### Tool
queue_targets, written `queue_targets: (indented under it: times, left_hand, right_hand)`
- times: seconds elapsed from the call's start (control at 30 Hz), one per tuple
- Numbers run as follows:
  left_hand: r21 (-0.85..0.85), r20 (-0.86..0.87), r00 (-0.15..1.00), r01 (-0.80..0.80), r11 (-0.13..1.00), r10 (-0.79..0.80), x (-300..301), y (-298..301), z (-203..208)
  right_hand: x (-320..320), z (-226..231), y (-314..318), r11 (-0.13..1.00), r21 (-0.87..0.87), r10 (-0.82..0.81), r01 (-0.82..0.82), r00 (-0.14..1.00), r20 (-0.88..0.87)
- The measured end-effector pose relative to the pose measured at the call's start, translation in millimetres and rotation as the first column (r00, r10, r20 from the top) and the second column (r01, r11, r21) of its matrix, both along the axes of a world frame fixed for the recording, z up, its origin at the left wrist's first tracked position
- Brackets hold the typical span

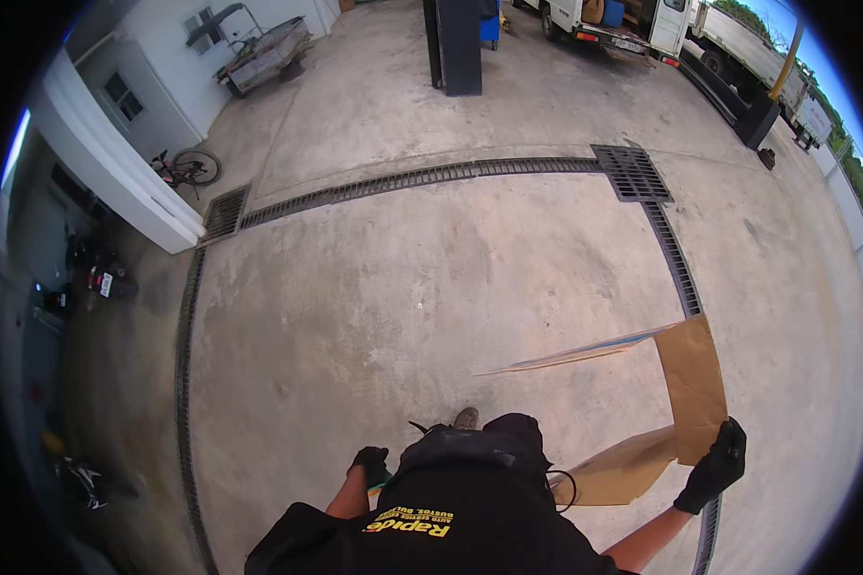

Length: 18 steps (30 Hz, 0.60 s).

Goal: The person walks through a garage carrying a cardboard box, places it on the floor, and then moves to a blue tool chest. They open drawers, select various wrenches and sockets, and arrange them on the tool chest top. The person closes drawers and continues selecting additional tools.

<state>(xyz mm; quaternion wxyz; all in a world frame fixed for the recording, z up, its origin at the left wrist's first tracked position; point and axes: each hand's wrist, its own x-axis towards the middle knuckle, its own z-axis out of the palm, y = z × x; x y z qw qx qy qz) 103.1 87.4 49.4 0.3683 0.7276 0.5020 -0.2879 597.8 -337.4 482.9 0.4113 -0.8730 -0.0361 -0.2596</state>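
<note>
My right hand [717, 467], in a black glove, grips the edge of a folded piece of brown cardboard [692, 385]. One long flap of the cardboard reaches left above the floor, and another bends back toward my body. My left hand [372, 464], also gloved in black, is down beside my left hip with its fingers curled. A bit of green shows just below it, mostly hidden by my shirt, and I cannot make out what it is.
Metal drain grating [422, 179] crosses the concrete floor ahead, with a square grate [633, 173] at its right corner. Beyond it stands a dark post [458, 48]. A white truck [623, 29] is at the back right, a bicycle [194, 168] by the left wall, and motorbikes [101, 268] at far left.
</note>
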Motion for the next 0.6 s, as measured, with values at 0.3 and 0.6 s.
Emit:
queue_targets:
  times: [0.3, 0.6]
  left_hand:
    - [0.152, 0.577, 0.807, -0.261, 0.953, 0.129, 420.7, 341.5, 90.8]
    - [-0.094, 0.198, 0.977, -0.067, 0.993, 0.085, 573.8, 380.5, 26.7]
  right_hand:
    - [227.7, -39.3, 155.2, 0.982, -0.001, -0.191, 0.191, 0.981, -0.028]
    - [543.8, -23.0, 368.0, 0.999, -0.031, 0.010, -0.012, 0.998, -0.067]
